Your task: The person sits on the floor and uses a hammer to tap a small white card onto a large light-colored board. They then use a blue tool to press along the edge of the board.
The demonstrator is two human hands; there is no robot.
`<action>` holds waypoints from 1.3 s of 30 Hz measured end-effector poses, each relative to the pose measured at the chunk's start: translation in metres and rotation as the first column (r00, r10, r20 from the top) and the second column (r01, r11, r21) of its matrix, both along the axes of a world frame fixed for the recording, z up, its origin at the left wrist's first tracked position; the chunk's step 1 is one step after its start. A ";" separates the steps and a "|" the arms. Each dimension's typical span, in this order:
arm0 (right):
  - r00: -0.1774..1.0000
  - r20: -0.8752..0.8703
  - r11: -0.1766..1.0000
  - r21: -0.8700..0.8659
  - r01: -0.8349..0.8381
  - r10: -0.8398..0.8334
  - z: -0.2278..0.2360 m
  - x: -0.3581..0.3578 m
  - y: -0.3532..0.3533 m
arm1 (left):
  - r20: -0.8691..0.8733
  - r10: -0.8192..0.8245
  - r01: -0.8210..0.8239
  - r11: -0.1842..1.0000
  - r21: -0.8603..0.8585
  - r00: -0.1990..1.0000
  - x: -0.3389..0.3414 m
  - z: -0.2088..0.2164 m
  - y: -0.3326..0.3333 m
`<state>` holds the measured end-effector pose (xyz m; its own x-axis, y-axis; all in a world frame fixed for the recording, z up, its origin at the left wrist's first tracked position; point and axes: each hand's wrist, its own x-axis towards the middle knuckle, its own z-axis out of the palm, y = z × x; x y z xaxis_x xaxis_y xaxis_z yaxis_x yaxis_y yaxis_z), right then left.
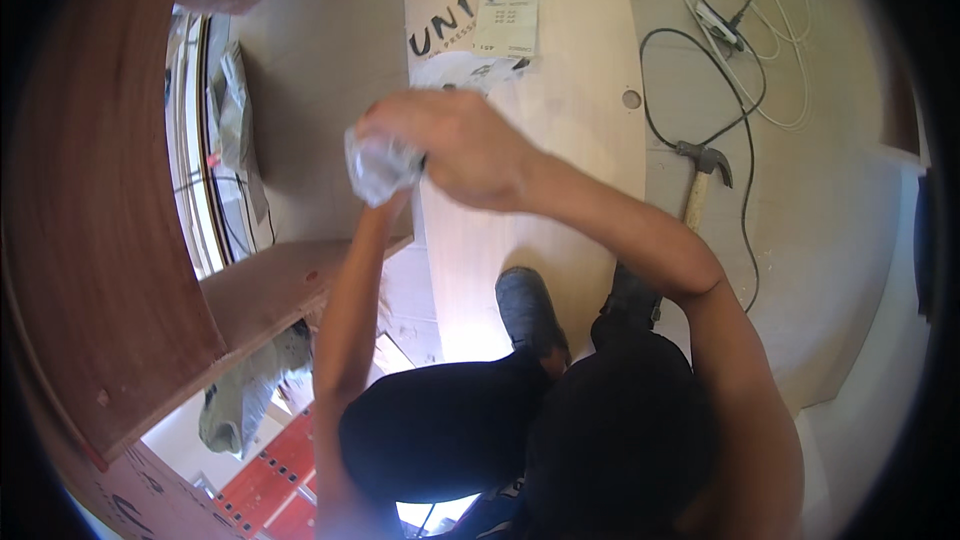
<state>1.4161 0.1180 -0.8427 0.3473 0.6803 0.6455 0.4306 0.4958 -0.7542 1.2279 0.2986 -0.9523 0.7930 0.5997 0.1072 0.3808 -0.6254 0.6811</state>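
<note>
Both my arms reach forward and meet over the left edge of a pale wooden board (520,190). My right hand (460,145) is closed, its fingers curled around a clear, shiny plastic thing (380,168). Blur hides whether this is a bag or a bottle. From below, my left forearm (350,340) rises to the same spot. The left hand is mostly hidden behind the plastic and the right hand, so its fingers do not show. A paper label (508,26) lies on the board beyond my hands.
A claw hammer (697,180) lies right of the board, beside a black cable (752,200) and coiled white cable (795,50). Reddish-brown wooden panels (100,190) stand at left. Crumpled plastic sheeting (235,110) lies beyond them. My shoe (530,305) is on the board.
</note>
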 end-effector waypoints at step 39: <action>0.931 -0.154 0.819 -0.443 -0.365 0.331 -0.072 0.058 0.065 | 0.305 0.051 -0.004 0.988 -0.155 0.951 0.011 0.153 -0.105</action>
